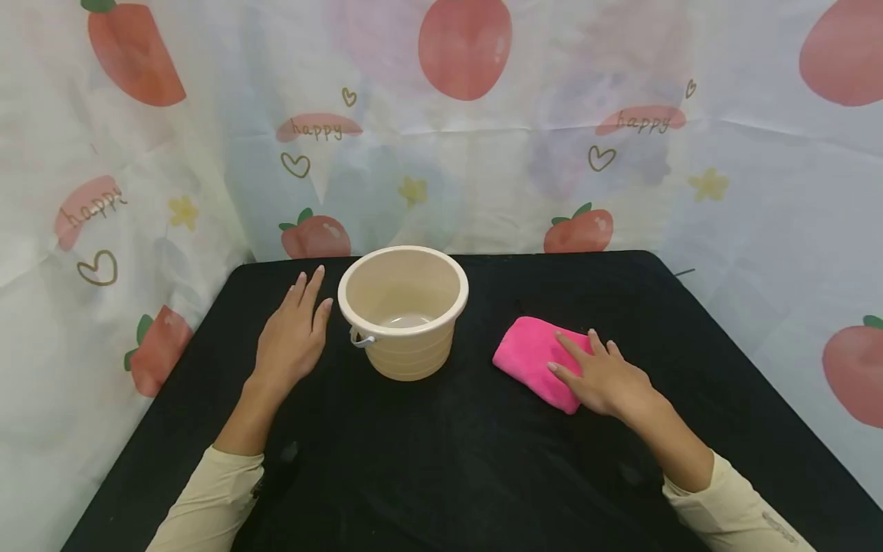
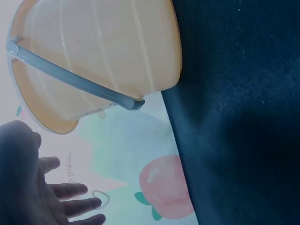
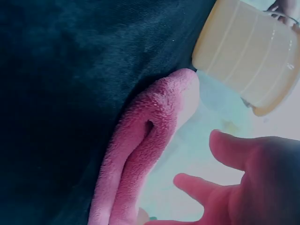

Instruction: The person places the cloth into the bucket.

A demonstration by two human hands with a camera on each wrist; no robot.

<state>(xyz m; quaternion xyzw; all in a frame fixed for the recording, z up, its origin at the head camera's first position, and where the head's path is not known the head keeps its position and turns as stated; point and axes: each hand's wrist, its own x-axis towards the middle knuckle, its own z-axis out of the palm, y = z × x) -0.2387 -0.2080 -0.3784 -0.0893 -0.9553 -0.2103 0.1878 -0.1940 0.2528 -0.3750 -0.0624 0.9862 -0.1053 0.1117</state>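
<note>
A cream plastic bucket (image 1: 412,349) stands upright near the back middle of the table, its grey handle (image 2: 79,80) hanging down on the side. To its left is my left hand (image 1: 293,337), fingers straight and apart from the bucket, holding nothing. Right of the bucket lies a folded pink towel (image 1: 527,356), its plush layers showing in the right wrist view. My right hand (image 1: 610,379) is spread over the towel's right part with fingers extended; in the right wrist view the thumb and a finger stand off from the cloth.
A black cloth covers the table (image 1: 428,468). Behind and at both sides hangs a white curtain (image 1: 476,176) printed with fruit, hearts and "happy". The table's back edge runs just behind the bucket.
</note>
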